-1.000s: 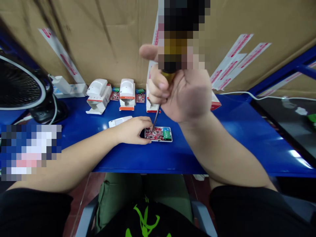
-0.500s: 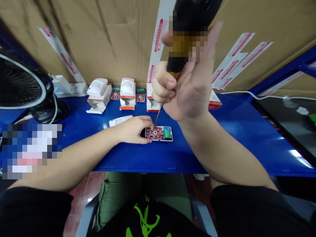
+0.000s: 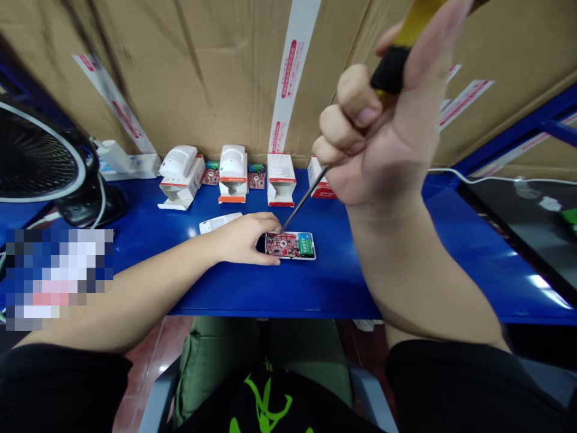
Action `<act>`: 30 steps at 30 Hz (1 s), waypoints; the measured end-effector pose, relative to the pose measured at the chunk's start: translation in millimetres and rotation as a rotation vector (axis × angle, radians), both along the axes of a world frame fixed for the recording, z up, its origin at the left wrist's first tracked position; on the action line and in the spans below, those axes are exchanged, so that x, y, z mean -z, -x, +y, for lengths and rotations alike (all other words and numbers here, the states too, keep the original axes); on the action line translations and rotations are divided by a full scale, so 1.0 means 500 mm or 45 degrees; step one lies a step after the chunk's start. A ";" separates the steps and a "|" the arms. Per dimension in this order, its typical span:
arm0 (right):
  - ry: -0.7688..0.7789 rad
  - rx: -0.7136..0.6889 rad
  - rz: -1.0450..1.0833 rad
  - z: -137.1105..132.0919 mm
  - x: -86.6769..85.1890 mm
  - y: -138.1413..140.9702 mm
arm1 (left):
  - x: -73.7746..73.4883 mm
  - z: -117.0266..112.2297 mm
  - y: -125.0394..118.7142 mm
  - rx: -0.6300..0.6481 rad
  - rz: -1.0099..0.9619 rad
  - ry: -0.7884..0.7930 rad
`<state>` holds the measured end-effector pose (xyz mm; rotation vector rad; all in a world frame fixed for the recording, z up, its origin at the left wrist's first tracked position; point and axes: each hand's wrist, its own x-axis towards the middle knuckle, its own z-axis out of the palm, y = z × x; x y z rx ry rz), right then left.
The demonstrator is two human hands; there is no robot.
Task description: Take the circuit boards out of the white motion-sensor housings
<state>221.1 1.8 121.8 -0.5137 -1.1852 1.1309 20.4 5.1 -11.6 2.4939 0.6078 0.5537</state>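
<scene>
My right hand [image 3: 383,126] is wrapped round the black and yellow handle of a screwdriver [image 3: 305,197], raised high on the right. The metal shaft slants down to the left, its tip at the upper edge of a red circuit board [image 3: 285,245]. The board lies in a white plastic housing [image 3: 314,245] on the blue table, with a green battery [image 3: 305,245] at its right end. My left hand [image 3: 250,237] grips the left end of this housing between thumb and fingers. Beyond my left wrist lies a white cover [image 3: 220,222], partly hidden.
Several small white-red boxes [image 3: 280,168] line the cardboard wall, two topped by white detectors [image 3: 233,159]. Between them lie circuit boards with batteries [image 3: 256,177]. A black fan [image 3: 40,150] and a power strip [image 3: 135,165] are at left; a white cable [image 3: 496,178] runs at right.
My right hand has swung right, tilting the screwdriver much further over while its tip stays near the board's upper edge. My left hand and the housing have hardly moved.
</scene>
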 end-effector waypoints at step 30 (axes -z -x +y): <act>-0.043 -0.224 -1.708 0.073 0.154 -0.174 | -0.007 0.046 0.043 -0.360 0.364 -0.309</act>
